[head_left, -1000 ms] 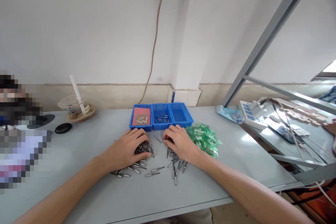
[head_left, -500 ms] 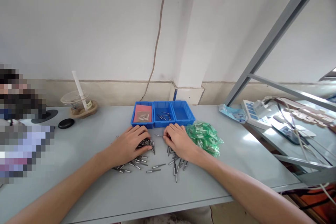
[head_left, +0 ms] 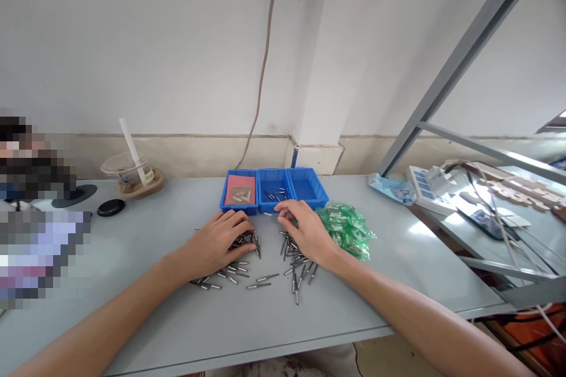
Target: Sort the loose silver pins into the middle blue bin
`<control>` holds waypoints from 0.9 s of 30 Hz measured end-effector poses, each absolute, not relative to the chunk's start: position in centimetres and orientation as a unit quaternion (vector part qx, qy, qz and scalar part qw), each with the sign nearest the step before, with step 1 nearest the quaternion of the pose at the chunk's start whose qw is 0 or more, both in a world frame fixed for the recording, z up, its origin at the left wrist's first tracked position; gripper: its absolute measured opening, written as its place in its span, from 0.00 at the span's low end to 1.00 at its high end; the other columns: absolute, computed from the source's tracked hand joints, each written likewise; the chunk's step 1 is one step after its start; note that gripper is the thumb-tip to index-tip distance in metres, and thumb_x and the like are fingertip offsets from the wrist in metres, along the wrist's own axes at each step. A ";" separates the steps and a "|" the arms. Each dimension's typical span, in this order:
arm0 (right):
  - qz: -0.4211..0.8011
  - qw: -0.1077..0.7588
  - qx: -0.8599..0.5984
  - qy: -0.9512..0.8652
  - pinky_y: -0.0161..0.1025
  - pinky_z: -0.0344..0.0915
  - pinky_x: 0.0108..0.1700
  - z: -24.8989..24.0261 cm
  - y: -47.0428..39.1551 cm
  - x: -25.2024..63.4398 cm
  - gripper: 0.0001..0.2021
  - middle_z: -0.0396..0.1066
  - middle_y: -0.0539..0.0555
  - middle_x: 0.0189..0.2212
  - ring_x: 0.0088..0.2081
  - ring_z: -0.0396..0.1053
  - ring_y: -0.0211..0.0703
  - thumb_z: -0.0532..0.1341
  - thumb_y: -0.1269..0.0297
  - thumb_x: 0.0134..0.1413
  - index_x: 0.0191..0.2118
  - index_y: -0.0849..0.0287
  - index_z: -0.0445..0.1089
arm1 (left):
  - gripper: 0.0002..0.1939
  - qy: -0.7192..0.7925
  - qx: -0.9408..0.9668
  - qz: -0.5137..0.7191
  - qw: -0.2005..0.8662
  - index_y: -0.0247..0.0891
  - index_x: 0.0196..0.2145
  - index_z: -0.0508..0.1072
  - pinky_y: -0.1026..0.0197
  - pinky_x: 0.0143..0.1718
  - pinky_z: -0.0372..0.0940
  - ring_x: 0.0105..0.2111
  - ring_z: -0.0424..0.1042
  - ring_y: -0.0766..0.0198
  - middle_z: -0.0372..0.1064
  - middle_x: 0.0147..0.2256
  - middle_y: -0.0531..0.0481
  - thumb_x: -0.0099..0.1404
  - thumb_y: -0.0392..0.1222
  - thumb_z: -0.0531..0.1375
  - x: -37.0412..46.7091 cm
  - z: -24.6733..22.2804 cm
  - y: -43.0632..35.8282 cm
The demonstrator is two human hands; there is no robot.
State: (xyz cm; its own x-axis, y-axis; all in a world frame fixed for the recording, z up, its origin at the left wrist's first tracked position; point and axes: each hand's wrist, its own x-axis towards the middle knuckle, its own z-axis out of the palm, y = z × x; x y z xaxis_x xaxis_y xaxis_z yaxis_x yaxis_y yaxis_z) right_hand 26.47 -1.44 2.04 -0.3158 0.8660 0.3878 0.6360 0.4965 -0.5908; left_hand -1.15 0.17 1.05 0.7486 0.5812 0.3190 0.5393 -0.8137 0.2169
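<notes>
My left hand (head_left: 221,240) lies over a pile of metal pin-like pieces (head_left: 227,274), its fingers curved and its thumb apart. My right hand (head_left: 305,230) is just in front of the middle blue bin (head_left: 270,207), fingers bent. A thin metal piece (head_left: 267,214) sticks out to the left of its fingertips, seemingly pinched there. More metal pieces (head_left: 295,283) are scattered under and below this hand. The middle bin holds several such pieces. In the left blue bin (head_left: 239,210) are a red card (head_left: 236,182) and small light pieces. The right blue bin (head_left: 308,184) is joined beside it.
Green plastic packets (head_left: 347,230) are heaped right of my right hand. A black round object (head_left: 111,207) and a lidded cup with a straw (head_left: 130,166) stand at the left. Farther right are a blue wrapper (head_left: 392,189), a power strip (head_left: 427,191) and a metal frame (head_left: 460,59).
My right hand has moved slightly forward towards the middle bin, and the thin metal piece by its fingertips has shifted with it. My left hand has stayed in place.
</notes>
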 end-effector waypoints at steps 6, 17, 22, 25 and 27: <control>0.135 0.333 -0.450 -0.817 0.50 0.61 0.56 2.3 -1.4 26.4 0.10 0.75 0.55 0.43 0.46 0.70 0.50 0.55 0.69 0.74 0.47 0.53 0.74 | 0.14 0.301 0.936 0.174 0.047 0.43 0.53 0.72 0.51 0.52 0.64 0.48 0.70 0.53 0.70 0.49 0.46 0.79 0.53 0.56 -1.1 1.4 0.0; 0.169 0.374 -0.463 -0.786 0.46 0.65 0.47 2.5 -1.6 26.4 0.05 0.71 0.54 0.40 0.44 0.68 0.50 0.60 0.68 0.69 0.41 0.53 0.72 | 0.14 0.295 0.935 0.189 0.051 0.42 0.53 0.73 0.52 0.51 0.63 0.48 0.70 0.53 0.71 0.48 0.46 0.78 0.53 0.58 -1.2 1.5 0.0; 0.251 0.407 -0.462 -0.747 0.43 0.65 0.42 2.7 -1.5 26.3 0.03 0.71 0.53 0.40 0.40 0.69 0.46 0.62 0.63 0.69 0.43 0.52 0.73 | 0.15 0.293 0.936 0.188 0.045 0.41 0.53 0.72 0.52 0.51 0.63 0.48 0.70 0.53 0.70 0.49 0.45 0.78 0.53 0.58 -1.3 1.5 0.1; 0.347 0.419 -0.450 -0.708 0.43 0.64 0.40 2.7 -1.4 26.2 0.08 0.73 0.53 0.40 0.36 0.67 0.43 0.61 0.56 0.70 0.44 0.53 0.74 | 0.15 0.295 0.937 0.179 0.043 0.41 0.53 0.72 0.52 0.52 0.63 0.49 0.69 0.53 0.70 0.49 0.46 0.78 0.53 0.58 -1.3 1.4 0.1; 0.439 0.418 -0.438 -0.664 0.41 0.62 0.36 2.7 -1.4 26.1 0.11 0.72 0.52 0.38 0.32 0.63 0.40 0.61 0.52 0.70 0.44 0.53 0.74 | 0.16 0.296 0.938 0.177 0.042 0.41 0.53 0.72 0.52 0.51 0.63 0.48 0.69 0.53 0.70 0.49 0.46 0.79 0.54 0.57 -1.3 1.4 0.2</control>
